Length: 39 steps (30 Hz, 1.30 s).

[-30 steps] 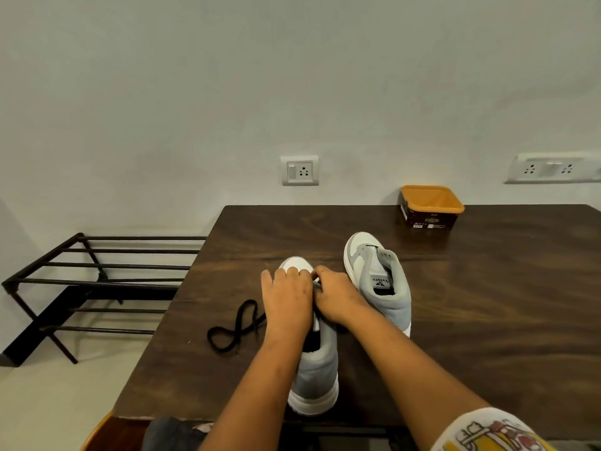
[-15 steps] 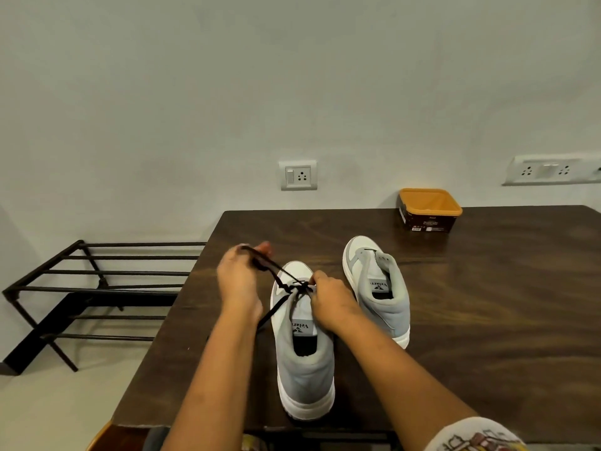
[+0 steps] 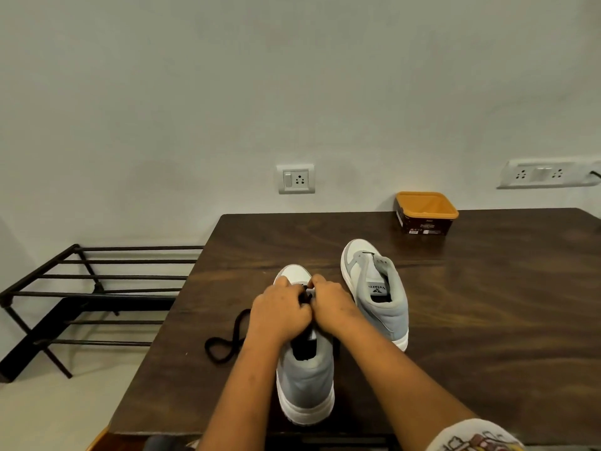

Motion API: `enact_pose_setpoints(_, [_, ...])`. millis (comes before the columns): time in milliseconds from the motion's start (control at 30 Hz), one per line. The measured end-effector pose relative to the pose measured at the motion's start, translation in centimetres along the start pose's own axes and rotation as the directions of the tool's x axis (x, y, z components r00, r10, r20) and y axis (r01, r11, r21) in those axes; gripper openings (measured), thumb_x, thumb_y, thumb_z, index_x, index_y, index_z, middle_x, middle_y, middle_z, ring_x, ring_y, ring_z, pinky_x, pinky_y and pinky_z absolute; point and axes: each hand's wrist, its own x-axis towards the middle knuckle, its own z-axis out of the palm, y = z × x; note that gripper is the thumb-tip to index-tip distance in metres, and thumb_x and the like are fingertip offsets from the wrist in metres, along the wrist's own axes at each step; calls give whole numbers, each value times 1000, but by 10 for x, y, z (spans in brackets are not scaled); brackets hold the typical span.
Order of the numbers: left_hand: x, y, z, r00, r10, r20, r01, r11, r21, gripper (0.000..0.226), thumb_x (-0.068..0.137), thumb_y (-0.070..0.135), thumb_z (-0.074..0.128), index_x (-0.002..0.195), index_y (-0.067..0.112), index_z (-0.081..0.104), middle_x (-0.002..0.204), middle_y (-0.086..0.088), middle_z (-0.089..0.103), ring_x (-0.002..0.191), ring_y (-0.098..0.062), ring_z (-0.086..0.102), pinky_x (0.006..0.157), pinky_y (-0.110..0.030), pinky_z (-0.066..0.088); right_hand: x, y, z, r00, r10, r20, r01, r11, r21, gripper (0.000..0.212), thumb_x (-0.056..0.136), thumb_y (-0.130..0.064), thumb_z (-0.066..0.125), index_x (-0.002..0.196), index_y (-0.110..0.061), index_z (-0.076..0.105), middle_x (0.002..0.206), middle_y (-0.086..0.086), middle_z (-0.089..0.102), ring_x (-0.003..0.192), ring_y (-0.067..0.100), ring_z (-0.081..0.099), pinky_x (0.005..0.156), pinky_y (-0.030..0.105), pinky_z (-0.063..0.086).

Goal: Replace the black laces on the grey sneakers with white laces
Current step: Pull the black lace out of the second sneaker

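Left hand [image 3: 279,315]: curled over the lacing of the near sneaker, knuckles up, fingers closed on the black lace where it shows between the two hands.
Right hand [image 3: 331,307]: set against the left, fingers bent down onto the same stretch of lace; the fingertips themselves are hidden.
Step in hand: the black lace is judged to be partway through being drawn out of the lower eyelets, close to the toe.
Next move: a firm pinch on the crossing and a pull away from the tongue are called for, with the shoe steadied so that it is not dragged along the desk.
Near sneaker [image 3: 305,379]: stood upright with its heel at the desk's [image 3: 487,320] near edge and toe pointed away; grey upper, white sole and toe cap, collar open.
Black lace [image 3: 227,340]: its free length is left in a loose loop on the desk, toward the left edge, just beside the shoe.
Far sneaker [image 3: 377,288]: stood just to the right and further in; almost no lace is seen on it.
White laces: none can be made out.
Orange tub [image 3: 426,216]: placed at the far edge, well apart from both shoes.
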Motion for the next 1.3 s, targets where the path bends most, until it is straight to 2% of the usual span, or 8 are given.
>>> enact_pose_setpoints(233, [3, 8, 14, 979, 22, -203, 18, 981, 193, 29, 96, 34, 43, 113, 23, 65, 112, 2, 46, 101, -17, 46, 73, -27, 28, 2, 5, -4, 999, -23, 33, 21, 999, 42, 32, 96, -17, 41, 127, -12, 46, 124, 19, 56, 111, 36, 55, 88, 38, 45])
enact_pose_setpoints(400, [13, 0, 9, 968, -243, -57, 207, 908, -364, 21, 95, 27, 46, 96, 31, 66, 107, 9, 41, 107, -18, 39, 93, -37, 32, 6, 7, 1, 1000, -4, 16, 4, 999, 43, 30, 97, -18, 41, 126, -13, 47, 123, 19, 57, 110, 37, 56, 87, 37, 44])
enact_pose_setpoints(500, [13, -6, -11, 909, -415, 40, 142, 217, -966, 27, 93, 10, 38, 73, 21, 52, 81, 0, 52, 77, -21, 49, 65, -29, 42, 8, 7, 2, 1000, 16, 15, -16, 999, 43, 31, 96, -15, 39, 126, -14, 48, 124, 19, 57, 110, 37, 56, 88, 38, 45])
enact_pose_setpoints(567, [12, -14, -28, 850, -512, 127, -41, -304, -952, 31, 98, 2, 30, 75, 18, 44, 79, -4, 59, 73, -18, 58, 68, -27, 48, 9, 7, 2, 1000, 25, 19, -26, 999, 36, 32, 96, -15, 39, 126, -14, 48, 124, 18, 57, 111, 36, 56, 89, 37, 45])
enact_pose_setpoints(700, [9, -44, -43, 747, -628, 220, -281, -598, -751, 31, 100, 9, 30, 73, 17, 44, 67, 2, 47, 50, -8, 45, 58, -22, 49, 10, 7, 4, 999, 36, 17, -37, 999, 25, 30, 96, -17, 40, 125, -17, 48, 124, 15, 58, 111, 34, 56, 89, 38, 46])
enact_pose_setpoints(1133, [-19, -138, -55, 373, -873, 315, -489, -474, -732, 35, 98, 28, 28, 65, 19, 33, 54, 9, 32, 41, -8, 26, 41, -18, 20, 12, 8, 7, 999, 38, 2, -38, 999, 7, 31, 96, -16, 39, 125, -18, 48, 124, 14, 58, 111, 33, 56, 90, 39, 45])
enact_pose_setpoints(1233, [-17, -140, -57, 256, -967, 4, -329, -90, -940, 21, 99, 29, 32, 85, 20, 45, 68, 8, 42, 52, -5, 38, 50, -20, 31, 11, 9, 7, 1000, 27, -5, -27, 1000, 9, 30, 97, -18, 38, 125, -17, 49, 123, 15, 58, 111, 34, 55, 89, 39, 44])
enact_pose_setpoints(1300, [-11, -124, -54, 469, -815, -340, -48, 360, -932, 14, 100, 24, 41, 107, 19, 52, 84, 0, 53, 69, -11, 48, 64, -26, 40, 11, 9, 8, 1000, 18, -8, -18, 1000, -2, 31, 98, -19, 37, 126, -16, 48, 123, 16, 58, 110, 35, 55, 89, 39, 44])
